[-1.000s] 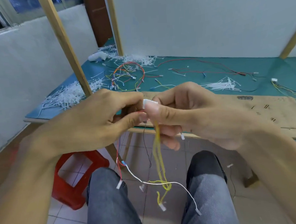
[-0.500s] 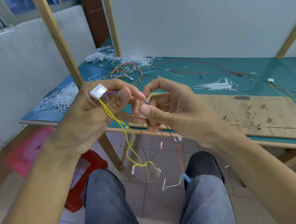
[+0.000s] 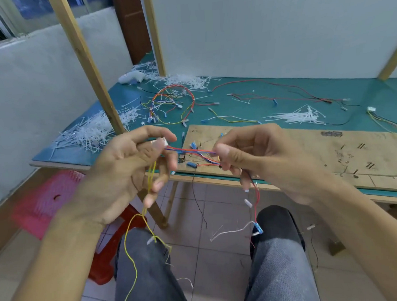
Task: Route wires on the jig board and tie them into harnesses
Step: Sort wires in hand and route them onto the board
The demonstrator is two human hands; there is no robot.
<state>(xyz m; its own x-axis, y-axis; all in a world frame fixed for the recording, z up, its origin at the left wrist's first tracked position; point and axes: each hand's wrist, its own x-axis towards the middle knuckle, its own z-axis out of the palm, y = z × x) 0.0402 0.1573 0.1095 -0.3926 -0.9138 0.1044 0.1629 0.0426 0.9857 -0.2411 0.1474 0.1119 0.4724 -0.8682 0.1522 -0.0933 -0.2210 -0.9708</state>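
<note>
Hands drawn apart since half a second ago; the red and blue wires, slack then, now run taut between them.

Nearest, over the lap: thin yellow wires hang in a loose loop below the left hand. Other ends with small terminals dangle below the right.

Left hand grips a small white plastic connector between thumb and fingers. Right hand pinches the red and blue wires at thumb and forefinger.

The bundle is held in the air at the near edge of the green worktop, not yet laid on the pale plywood jig board along that edge. White cable ties are heaped at the left edge.

Risks, as judged:
- Pulling harder could draw a crimped wire out of the connector.
- The dangling loop may snag on a knee or knot with the loose ends.
- Strands could cross before routing.

Writing: a dark printed mark on the board, too blurred to read. No brand seen.
</note>
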